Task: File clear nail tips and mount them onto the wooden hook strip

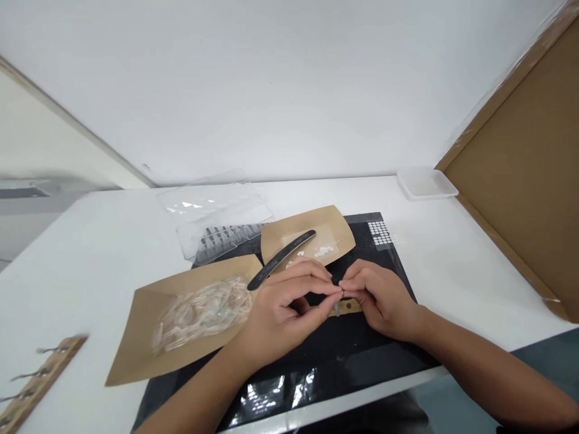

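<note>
Black mat (316,361) under everything, and we've got our left hand (289,307) and right hand (380,298) nearly closed, pinching a tiny silvery bit (342,293) fingertip to fingertip, just above a wooden strip (348,307). Beside them, a kraft tray (140,337) holds clear nail tips (201,313); a black nail file (280,259) rests on a farther kraft tray (335,232).

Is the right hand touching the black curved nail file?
Apart. The head view shows a plain gap: the right hand sits lower right of the black curved nail file, with bare kraft paper tray between them.
</note>
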`<action>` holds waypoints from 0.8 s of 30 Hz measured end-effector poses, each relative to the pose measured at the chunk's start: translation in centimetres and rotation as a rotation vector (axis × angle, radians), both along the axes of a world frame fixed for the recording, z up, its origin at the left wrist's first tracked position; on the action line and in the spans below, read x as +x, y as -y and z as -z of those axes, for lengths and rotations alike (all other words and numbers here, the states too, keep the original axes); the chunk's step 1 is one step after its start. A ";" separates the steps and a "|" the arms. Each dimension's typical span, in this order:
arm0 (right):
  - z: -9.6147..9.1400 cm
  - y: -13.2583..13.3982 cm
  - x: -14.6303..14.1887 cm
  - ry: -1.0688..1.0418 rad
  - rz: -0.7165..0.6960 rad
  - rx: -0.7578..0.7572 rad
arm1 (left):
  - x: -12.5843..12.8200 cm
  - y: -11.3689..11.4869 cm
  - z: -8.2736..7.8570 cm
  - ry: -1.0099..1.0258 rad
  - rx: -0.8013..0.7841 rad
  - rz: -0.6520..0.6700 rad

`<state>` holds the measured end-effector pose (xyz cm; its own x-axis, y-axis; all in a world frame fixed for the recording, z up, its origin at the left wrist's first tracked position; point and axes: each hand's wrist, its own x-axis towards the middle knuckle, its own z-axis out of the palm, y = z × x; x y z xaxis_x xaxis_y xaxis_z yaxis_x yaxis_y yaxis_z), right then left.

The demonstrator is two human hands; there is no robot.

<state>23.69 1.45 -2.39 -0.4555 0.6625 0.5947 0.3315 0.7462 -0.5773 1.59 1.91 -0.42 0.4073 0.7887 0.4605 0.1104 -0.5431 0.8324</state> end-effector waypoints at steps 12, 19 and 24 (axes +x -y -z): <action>1.1 -0.3 0.5 0.013 -0.088 0.174 | 0.1 0.3 -0.8 0.045 -0.414 0.157; 0.6 0.2 0.2 -0.033 -0.054 -0.020 | -0.2 -0.2 0.0 0.072 -0.362 0.108; 0.2 0.2 0.2 -0.106 -0.019 -0.163 | -0.4 -0.5 0.6 0.158 -0.309 0.064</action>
<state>23.86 1.25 -2.56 -0.4098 0.7454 0.5258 0.2491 0.6459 -0.7216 1.21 2.45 -1.04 0.4030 0.8760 0.2650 -0.0588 -0.2642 0.9627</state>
